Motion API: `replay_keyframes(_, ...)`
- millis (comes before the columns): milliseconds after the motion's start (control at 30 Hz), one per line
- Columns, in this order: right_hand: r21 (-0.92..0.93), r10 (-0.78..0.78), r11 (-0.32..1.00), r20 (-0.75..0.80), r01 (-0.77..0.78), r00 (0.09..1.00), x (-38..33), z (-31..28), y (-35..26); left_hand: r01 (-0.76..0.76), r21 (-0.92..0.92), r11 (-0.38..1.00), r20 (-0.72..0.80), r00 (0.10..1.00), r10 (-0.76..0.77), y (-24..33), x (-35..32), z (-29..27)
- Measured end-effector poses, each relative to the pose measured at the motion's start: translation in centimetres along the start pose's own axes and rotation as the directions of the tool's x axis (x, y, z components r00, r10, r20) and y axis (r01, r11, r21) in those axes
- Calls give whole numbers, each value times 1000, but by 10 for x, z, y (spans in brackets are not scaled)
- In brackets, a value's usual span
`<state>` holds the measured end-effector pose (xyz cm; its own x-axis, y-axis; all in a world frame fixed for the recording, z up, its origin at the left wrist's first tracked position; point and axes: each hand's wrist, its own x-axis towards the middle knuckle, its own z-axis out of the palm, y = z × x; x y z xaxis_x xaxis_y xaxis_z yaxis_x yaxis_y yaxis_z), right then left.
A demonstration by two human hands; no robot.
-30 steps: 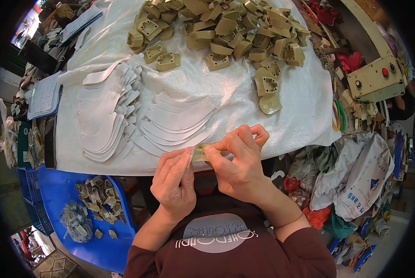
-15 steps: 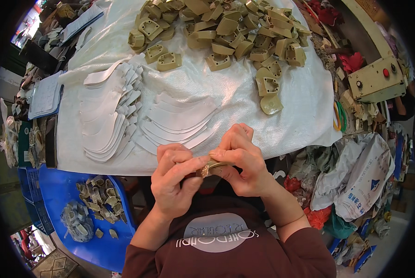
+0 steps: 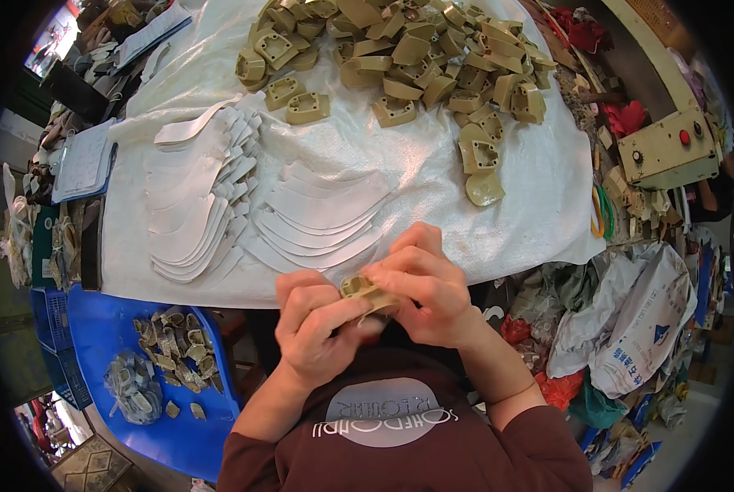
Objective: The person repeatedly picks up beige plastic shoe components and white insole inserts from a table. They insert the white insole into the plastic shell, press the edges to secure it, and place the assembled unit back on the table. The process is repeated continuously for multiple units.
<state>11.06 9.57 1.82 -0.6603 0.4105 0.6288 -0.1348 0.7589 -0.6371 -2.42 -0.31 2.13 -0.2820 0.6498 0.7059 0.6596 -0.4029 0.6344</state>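
Observation:
In front of my chest, both hands grip one small olive-tan moulded piece that looks like a shoe heel point(image 3: 355, 287). My left hand point(image 3: 311, 321) pinches its left side, with the thumb blurred beneath. On the other side my right hand point(image 3: 427, 287) has its fingers bent over the top and right end. Part of the heel's hollowed face shows between the fingers; the rest is covered. Just beyond the hands, curved white strips point(image 3: 322, 201) lie fanned out on a white sheet point(image 3: 433, 184). To their left is a thicker overlapping stack of similar strips point(image 3: 185, 184).
A large heap of olive-tan heels point(image 3: 416, 57) covers the far part of the sheet. A blue tray point(image 3: 96, 320) at lower left bears glittery pieces point(image 3: 178, 348) and a filled plastic bag point(image 3: 135, 389). At right are a cream control box point(image 3: 666, 148) and plastic sacks point(image 3: 642, 320).
The heel has been turned between my fingers, so its hollowed face shows instead of the glittery end. My left hand has shifted slightly downward and right. The view has shifted a little.

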Motion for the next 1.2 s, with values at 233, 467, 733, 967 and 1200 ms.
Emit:
replay_keyframes(233,-40,170,984,-30,-172,985,12,-9,-20,63,73,995,-81,995,-57,-22,-6,-21)
replay_keyframes(467,782,770,314,122,-538,626,-14,15,-22,35,-190,981,-63,997,-47,-5,1,-14)
replay_keyframes(733,903,695,155,189,-401,694,-19,2,-24,-96,-77,992,158,982,107,-1,-2,-8)
replay_keyframes(967,832,729,303,112,-464,676,-19,8,-39,-219,165,961,169,967,192,1,2,3)
replay_keyframes(1200,468,594,674,116,-572,796,-21,3,-34,-164,212,963,226,967,115,7,7,1)
